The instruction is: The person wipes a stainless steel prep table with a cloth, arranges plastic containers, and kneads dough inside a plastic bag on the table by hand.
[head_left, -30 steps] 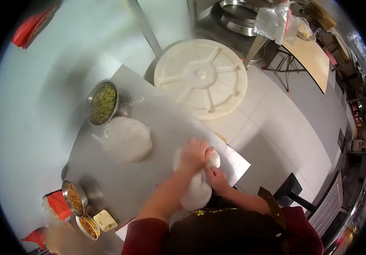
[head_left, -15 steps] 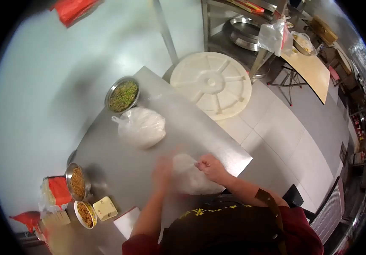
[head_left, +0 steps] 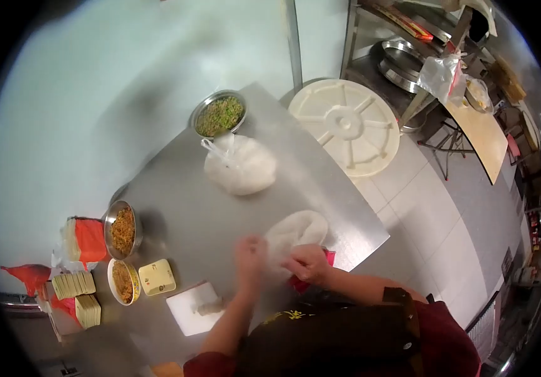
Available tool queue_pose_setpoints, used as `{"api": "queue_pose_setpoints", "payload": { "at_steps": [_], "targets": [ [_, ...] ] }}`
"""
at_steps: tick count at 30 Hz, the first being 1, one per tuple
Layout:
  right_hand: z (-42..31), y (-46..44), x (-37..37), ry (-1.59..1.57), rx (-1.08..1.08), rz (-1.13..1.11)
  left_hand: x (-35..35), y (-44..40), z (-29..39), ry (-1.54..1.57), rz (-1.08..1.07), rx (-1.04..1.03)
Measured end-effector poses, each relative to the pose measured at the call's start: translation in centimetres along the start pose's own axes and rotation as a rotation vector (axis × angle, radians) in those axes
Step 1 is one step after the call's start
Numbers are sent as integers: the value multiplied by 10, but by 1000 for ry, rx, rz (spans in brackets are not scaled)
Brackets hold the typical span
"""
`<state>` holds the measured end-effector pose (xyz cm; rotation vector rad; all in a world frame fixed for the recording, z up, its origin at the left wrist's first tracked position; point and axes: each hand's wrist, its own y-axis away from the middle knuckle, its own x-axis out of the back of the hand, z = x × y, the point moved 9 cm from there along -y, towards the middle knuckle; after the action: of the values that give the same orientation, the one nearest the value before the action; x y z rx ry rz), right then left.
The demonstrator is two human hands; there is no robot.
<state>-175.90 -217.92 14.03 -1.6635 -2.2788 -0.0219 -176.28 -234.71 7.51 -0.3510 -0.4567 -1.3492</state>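
A white bag point(head_left: 302, 229) with pale, soft-looking contents lies on the steel table in front of me. My right hand point(head_left: 308, 263) is closed on its near part, with a bit of red material under and beside the hand. To the left of the bag is my left hand point(head_left: 251, 254), smeared by motion, its fingers not readable. Farther up the table sits a second, tied clear bag point(head_left: 242, 164) holding a white mass. Just beyond it stands a steel bowl of chopped green filling point(head_left: 220, 116).
Bowls of brown-orange filling point(head_left: 123, 231) point(head_left: 123, 282), a cream tray point(head_left: 157, 277) and a white board point(head_left: 195, 308) are at the left. Stacked trays point(head_left: 74, 284) stand at the table's far left. Past the steel table's edge point(head_left: 371, 220) is a round white lid point(head_left: 344, 125).
The view has shifted, so the table items appear farther right. My hands have come apart from their earlier grip together on the near bag. Red material now shows beside it.
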Motion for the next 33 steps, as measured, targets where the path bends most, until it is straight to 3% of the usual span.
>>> {"api": "queue_pose_setpoints", "payload": {
  "at_steps": [1, 2, 4, 6, 8, 10, 11, 12, 14, 15, 16, 18, 20, 23, 25, 26, 28, 29, 31, 33],
  "targets": [
    [-5, 6, 10, 106, 112, 76, -12, 17, 47, -491, 19, -539],
    [-8, 14, 19, 212, 224, 154, -22, 27, 52, -492, 23, -535],
    [45, 34, 20, 181, 164, 205, -63, 35, 53, -800, -106, -359],
    [77, 45, 26, 153, 88, 241, -80, 36, 55, -782, -74, -346],
    [80, 42, 25, 285, 204, 156, -88, 24, 54, -771, -26, -336],
    [95, 34, 24, 352, 185, 131, -90, -1, 41, -751, -134, -224],
    [101, 33, 20, 420, 163, 113, -86, -6, 56, -765, -7, -358],
    [101, 27, 21, 412, 158, 118, -87, -17, 59, -773, -14, -360],
    [89, 14, 35, 396, 208, 226, -100, -32, 34, -765, -296, -83],
    [99, 7, 38, 342, 134, 224, -99, -35, 40, -764, -225, -255],
    [100, -5, 42, 290, 69, 226, -96, -38, 43, -767, -223, -262],
    [89, -19, 54, 220, 47, 245, -83, -53, 36, -621, -166, -21],
    [68, -21, 69, 366, 171, 346, -69, -24, 36, -564, -59, -25],
    [51, -5, 84, 314, 245, 425, -47, 29, 44, -320, 58, -86],
    [61, 15, 84, 307, 226, 483, -61, 51, 19, -237, -220, 196],
    [72, 27, 78, 302, 221, 482, -64, 47, 20, -242, -222, 201],
    [120, 33, 65, 107, -135, 332, -76, 23, 90, -552, -39, -460],
    [130, 36, 63, 110, -143, 330, -87, 12, 94, -548, -46, -455],
    [145, 37, 71, -30, -121, 441, -129, 4, 111, -717, -164, -703],
    [154, 34, 78, -47, -194, 443, -152, -6, 108, -717, -204, -717]
  ]
}}
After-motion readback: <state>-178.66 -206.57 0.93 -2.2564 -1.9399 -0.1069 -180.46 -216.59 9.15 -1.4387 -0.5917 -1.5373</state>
